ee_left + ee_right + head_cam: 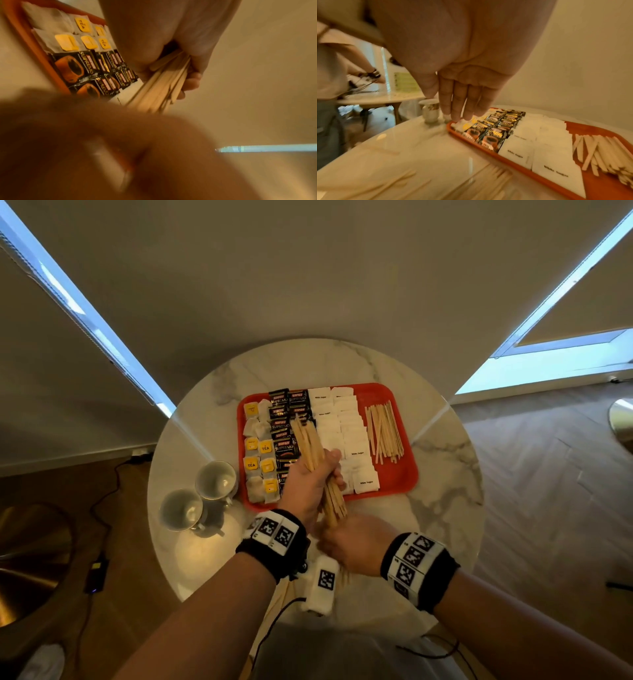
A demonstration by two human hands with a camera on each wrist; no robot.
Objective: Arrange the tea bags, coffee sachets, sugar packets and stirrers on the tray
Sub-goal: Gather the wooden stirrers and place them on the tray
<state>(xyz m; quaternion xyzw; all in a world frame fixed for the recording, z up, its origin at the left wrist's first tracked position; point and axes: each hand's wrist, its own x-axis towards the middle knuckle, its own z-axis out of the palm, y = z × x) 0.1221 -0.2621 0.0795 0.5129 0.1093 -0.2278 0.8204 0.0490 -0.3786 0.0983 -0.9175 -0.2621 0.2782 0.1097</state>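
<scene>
A red tray (404, 474) on the round marble table holds rows of tea bags (258, 453), black coffee sachets (284, 422), white sugar packets (342, 422) and a loose pile of wooden stirrers (383, 433). Above the tray's near edge my left hand (318, 474) grips a thick bundle of stirrers (308, 443) around its middle, also seen in the left wrist view as the bundle (164, 83). My right hand (325, 539) is just below, fingers (462, 105) straight, at the bundle's lower ends. More stirrers (488, 180) lie on the table in front of the tray.
Two white cups (215, 481) (181, 510) stand left of the tray on the table (445, 508). Cables hang off the table's near side. In the right wrist view another person (332, 81) works at a second table beyond.
</scene>
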